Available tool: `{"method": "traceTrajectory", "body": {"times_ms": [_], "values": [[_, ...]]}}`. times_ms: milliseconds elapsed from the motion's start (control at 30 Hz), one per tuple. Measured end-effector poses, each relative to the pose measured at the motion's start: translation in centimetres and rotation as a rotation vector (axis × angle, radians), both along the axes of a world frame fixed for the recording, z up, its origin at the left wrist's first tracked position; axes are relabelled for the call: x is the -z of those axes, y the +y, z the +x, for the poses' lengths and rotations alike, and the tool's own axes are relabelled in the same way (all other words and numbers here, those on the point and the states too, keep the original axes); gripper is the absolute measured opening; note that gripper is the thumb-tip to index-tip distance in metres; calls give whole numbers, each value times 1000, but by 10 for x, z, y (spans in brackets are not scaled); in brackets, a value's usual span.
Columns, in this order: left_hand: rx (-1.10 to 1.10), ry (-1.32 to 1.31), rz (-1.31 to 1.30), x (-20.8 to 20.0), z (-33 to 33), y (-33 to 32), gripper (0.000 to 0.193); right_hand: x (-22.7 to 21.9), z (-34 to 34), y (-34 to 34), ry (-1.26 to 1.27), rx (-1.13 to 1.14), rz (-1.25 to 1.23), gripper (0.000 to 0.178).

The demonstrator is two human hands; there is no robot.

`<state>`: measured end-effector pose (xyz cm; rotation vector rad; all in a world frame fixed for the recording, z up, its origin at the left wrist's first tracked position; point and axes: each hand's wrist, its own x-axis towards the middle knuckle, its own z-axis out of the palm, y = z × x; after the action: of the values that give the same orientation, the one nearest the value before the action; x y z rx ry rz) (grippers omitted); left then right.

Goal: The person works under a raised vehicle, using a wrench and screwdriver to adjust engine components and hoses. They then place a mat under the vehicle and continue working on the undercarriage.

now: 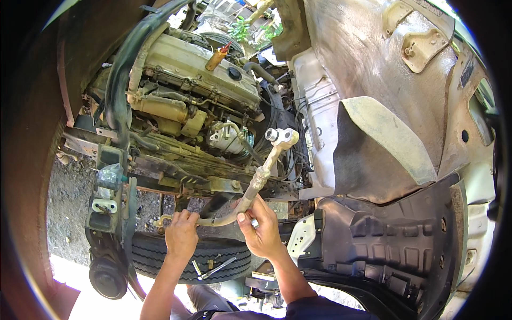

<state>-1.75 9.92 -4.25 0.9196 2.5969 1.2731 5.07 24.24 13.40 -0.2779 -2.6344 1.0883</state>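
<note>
A bent, grimy metal pipe [260, 178] is held up in front of me, with a silver fitting block [281, 137] on its upper end. My right hand [260, 228] is closed around its middle at the bend. A small shiny metal piece [255, 223] shows between those fingers; I cannot make out what it is. My left hand [182, 234] has its fingers wrapped over the lower left end, where a brass-coloured fitting [162, 220] sticks out past it. Beyond the pipe sits a silver compressor [230, 137] on the engine, apart from the fitting block.
The engine [197, 66] fills the far left, with an amber bottle [217, 57] with a red tip on its cover. Below my hands, wrenches [217, 268] lie on a tire [160, 258]. A bagged part [109, 178] rests on the frame bracket. Body panels [384, 234] rise at right.
</note>
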Motion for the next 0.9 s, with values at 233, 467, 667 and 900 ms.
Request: {"method": "traceTrajectory", "body": {"times_ms": [233,467,667,900], "values": [[17,-16,68,2,-6,1,25,-1,-2,-6,7,2,-12,19],[74,-49,99,-5,-11,-3,25,6,-7,-10,64,-33,39,21],[216,-267,291,-50,-21,-18,48,11,-11,-18,89,-35,59,21],[334,-696,731,-113,-47,-46,53,26,-30,-43,135,-64,-28,26]]}}
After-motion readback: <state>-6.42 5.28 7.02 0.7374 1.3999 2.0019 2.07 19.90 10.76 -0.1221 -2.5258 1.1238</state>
